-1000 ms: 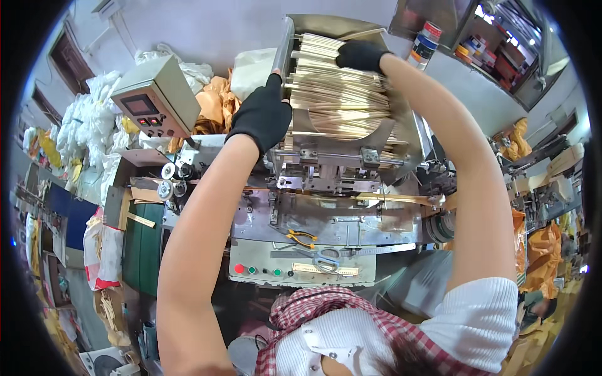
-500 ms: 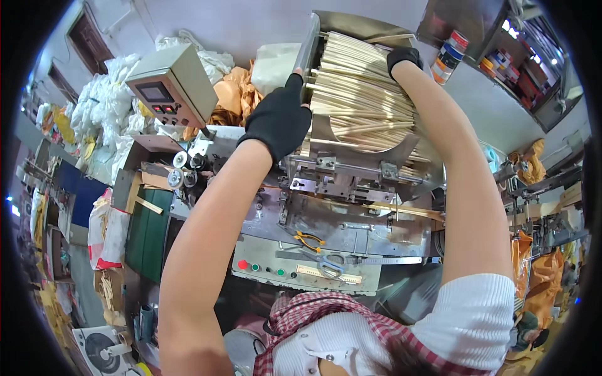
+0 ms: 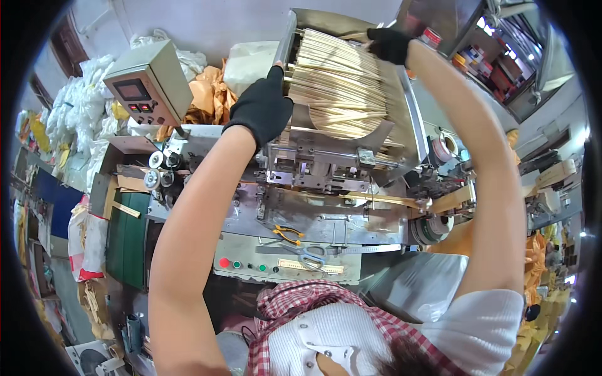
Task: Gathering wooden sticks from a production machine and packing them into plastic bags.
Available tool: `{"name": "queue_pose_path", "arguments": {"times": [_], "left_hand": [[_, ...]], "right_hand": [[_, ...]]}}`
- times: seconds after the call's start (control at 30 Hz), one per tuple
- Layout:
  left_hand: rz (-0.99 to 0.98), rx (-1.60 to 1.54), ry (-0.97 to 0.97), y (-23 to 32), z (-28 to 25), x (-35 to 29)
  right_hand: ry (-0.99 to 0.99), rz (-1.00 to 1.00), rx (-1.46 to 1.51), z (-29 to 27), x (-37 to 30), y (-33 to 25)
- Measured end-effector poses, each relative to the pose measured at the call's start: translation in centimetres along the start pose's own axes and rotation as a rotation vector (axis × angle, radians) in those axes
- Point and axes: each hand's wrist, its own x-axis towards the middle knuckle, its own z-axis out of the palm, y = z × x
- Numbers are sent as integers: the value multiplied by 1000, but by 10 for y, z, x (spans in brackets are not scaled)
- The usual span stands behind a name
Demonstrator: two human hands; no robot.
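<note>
A metal hopper is packed with thin, pale wooden chopsticks, mostly lying crosswise. My left hand, in a black fingerless glove, rests against the hopper's left side. Its index finger stretches along the wall, the thumb lies apart by the stick ends, and it holds nothing. At the far right corner of the pile is my right hand, gloved in black too. Its fingers are closed at the end of a chopstick lying along the back; their tips are partly hidden.
Left of the hopper stands a control box with a small screen. On the machine's front ledge lie scissors, yellow-handled pliers and a metal ruler. Rolls of tape are at the right. Plastic bags are heaped at the left.
The view has shifted, so the machine appears further left. My right hand has pulled out past the hopper's right edge, with its forearm swung outward. My left hand stays at the left wall.
</note>
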Motion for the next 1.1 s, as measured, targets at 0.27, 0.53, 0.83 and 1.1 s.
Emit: {"name": "queue_pose_path", "arguments": {"times": [0.27, 0.53, 0.83, 1.1], "left_hand": [[75, 6, 12, 7, 0, 6], [298, 96, 102, -50, 15, 35], [259, 179, -5, -57, 2, 46], [243, 157, -2, -23, 5, 29]], "right_hand": [[92, -276, -995, 26, -17, -4], [73, -281, -1425, 22, -143, 61], [-290, -405, -1476, 27, -196, 47], [-93, -242, -1544, 43, -160, 66]]}}
